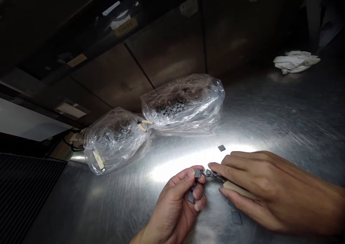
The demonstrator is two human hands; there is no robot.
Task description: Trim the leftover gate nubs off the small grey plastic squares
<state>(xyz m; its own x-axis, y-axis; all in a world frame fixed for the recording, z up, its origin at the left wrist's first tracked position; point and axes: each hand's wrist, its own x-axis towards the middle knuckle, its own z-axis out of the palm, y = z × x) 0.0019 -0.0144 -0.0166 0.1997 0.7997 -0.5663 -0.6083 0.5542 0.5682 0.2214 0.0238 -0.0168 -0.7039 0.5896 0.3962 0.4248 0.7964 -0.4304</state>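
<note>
Pliers gripped narrow in my right hand, tips at the grey piece my left hand pinches. Next move calls for keeping both hands close there.

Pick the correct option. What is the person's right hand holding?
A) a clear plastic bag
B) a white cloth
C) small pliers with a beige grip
C: the right hand closes around the small pliers, their metal tip near the grey pieces in the left hand.
</note>
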